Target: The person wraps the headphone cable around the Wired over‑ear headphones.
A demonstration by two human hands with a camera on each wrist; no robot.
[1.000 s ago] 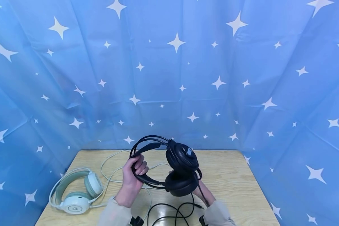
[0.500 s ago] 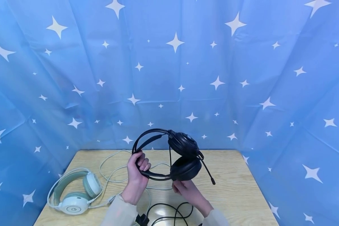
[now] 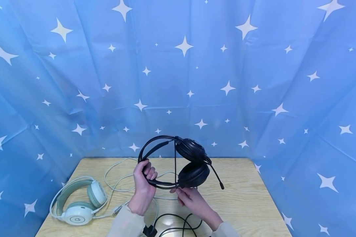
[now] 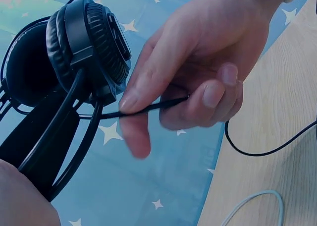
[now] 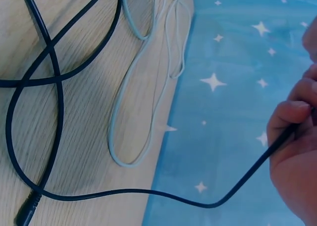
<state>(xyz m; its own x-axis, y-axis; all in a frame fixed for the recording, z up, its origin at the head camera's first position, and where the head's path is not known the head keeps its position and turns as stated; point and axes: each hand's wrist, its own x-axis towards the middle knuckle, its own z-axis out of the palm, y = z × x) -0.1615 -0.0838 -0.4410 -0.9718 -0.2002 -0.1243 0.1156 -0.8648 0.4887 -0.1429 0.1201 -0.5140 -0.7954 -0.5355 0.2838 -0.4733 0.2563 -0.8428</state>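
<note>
A black headset [image 3: 193,174] with a microphone boom is held above the table, its ear cups to the right. My left hand [image 3: 145,177] grips its headband [image 4: 47,132] on the left side. Below the lower ear cup, my right hand [image 3: 194,200] pinches the thin black cable [image 4: 153,107] between thumb and fingers, as the left wrist view shows. In the right wrist view the cable [image 5: 247,174] runs from my right hand [image 5: 297,137] down to the table.
A white and green headset [image 3: 78,214] lies on the wooden table [image 3: 240,197] at the left, its pale cable [image 3: 120,190] looping toward the middle. Black cable coils [image 5: 59,107] and a black plug [image 5: 27,211] lie near the front. A starry blue curtain [image 3: 178,82] surrounds the table.
The black headset rose and tilted, exposing the microphone boom at its right. My right hand moved from behind the lower ear cup to below it, then slightly left, with the cable stretched across the headband's opening.
</note>
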